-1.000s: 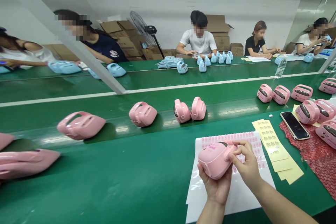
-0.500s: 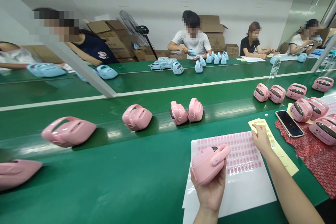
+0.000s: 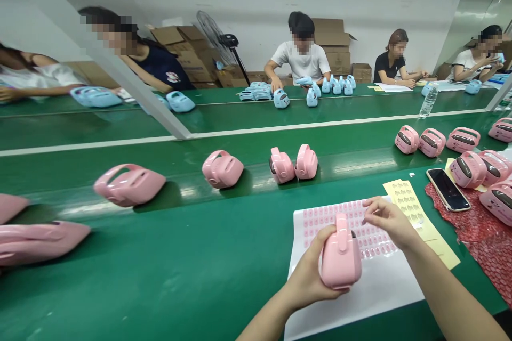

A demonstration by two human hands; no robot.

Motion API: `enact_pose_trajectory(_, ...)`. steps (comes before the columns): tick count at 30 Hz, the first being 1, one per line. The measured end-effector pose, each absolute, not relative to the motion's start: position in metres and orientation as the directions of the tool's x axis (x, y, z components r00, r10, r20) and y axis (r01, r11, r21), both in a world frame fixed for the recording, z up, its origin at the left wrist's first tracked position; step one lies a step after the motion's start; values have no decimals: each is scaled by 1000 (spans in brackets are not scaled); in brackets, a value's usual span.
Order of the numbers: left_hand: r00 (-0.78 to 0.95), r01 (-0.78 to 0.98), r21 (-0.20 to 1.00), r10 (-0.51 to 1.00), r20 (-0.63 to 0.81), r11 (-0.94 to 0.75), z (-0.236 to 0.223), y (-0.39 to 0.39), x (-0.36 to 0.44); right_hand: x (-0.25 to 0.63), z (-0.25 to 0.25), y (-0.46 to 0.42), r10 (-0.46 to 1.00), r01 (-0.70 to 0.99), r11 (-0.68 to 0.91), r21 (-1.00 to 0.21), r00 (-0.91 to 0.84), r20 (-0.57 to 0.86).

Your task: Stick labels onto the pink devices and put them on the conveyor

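My left hand (image 3: 310, 277) is wrapped round a pink handled plastic case (image 3: 341, 264), held tilted above white sticker sheets. Its loop handle points up, and part of a dark panel shows at its right edge. Rows of small pink oval stickers cover the upper part of the sticker sheet (image 3: 320, 218). Over the sheet's upper right, my right hand (image 3: 388, 219) has its fingers curled in a pinch, apart from the case. Whatever lies between those fingertips is too small to make out. Beside this hand lies a yellow sticker strip (image 3: 432, 242) with several dark-edged marks.
More pink cases (image 3: 224, 169) stand along the green conveyor belt (image 3: 256, 141). At right are a phone (image 3: 448, 189), red bubble wrap (image 3: 476, 234) and further pink cases. Across the belt, people handle blue cases (image 3: 281, 99); a slanted grey post (image 3: 140, 80) and a water bottle (image 3: 429, 102) stand there.
My right hand has moved left from the yellow strip to over the pink stickers. My left hand has turned the case so its handle points upward. The view has shifted slightly left.
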State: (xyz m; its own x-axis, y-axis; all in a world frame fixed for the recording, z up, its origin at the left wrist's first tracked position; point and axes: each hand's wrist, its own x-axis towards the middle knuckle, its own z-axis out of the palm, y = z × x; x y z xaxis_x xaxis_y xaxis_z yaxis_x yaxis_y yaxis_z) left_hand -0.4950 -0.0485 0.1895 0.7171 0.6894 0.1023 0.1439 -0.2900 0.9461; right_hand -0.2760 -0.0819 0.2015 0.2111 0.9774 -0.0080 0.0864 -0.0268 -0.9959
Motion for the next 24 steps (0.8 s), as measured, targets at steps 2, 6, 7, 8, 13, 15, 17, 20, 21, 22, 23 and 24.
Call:
enact_pose_trajectory(2, 779, 189, 903, 619, 102, -386, 195, -47, -493, -293, 218, -88, 996, 78, -39, -996, 78, -32)
enact_pose_trajectory(6, 807, 207, 867, 581, 111, -453, 191, -48, -491, -312, 231, -94, 995, 164, -103, -981, 28, -100)
enact_pose_trajectory(7, 806, 210, 863, 581, 113, -460, 189, -48, -491, -314, 230, -94, 994, 176, -112, -978, 36, -107)
enact_pose_trajectory(8, 805, 213, 861, 582, 113, -462, 188, -48, -492, -315, 230, -95, 993, 185, -114, -976, 42, -108)
enact_pose_trajectory(13, 789, 249, 860, 608, 86, -445, 187, -50, -496, -321, 226, -99, 994, 194, -93, -977, 70, -81)
enact_pose_trajectory(15, 782, 260, 863, 619, 75, -433, 189, -52, -496, -322, 225, -100, 993, 184, -74, -980, 102, -56)
enact_pose_trajectory(17, 779, 253, 865, 622, 83, -432, 190, -54, -495, -323, 223, -103, 991, 182, -47, -982, 132, -22)
enact_pose_trajectory(20, 766, 228, 860, 629, 130, -456, 188, -56, -494, -324, 220, -108, 989, 225, 7, -974, 144, 40)
enact_pose_trajectory(21, 758, 221, 856, 634, 150, -468, 187, -57, -494, -325, 218, -110, 987, 257, 34, -966, 142, 73)
enact_pose_trajectory(22, 748, 215, 851, 641, 171, -478, 187, -57, -494, -326, 217, -113, 984, 297, 64, -953, 139, 109)
enact_pose_trajectory(23, 738, 208, 848, 647, 192, -488, 186, -58, -494, -327, 216, -115, 979, 339, 91, -936, 141, 146)
enact_pose_trajectory(24, 728, 199, 844, 652, 212, -497, 185, -58, -493, -327, 215, -117, 972, 379, 112, -919, 150, 181)
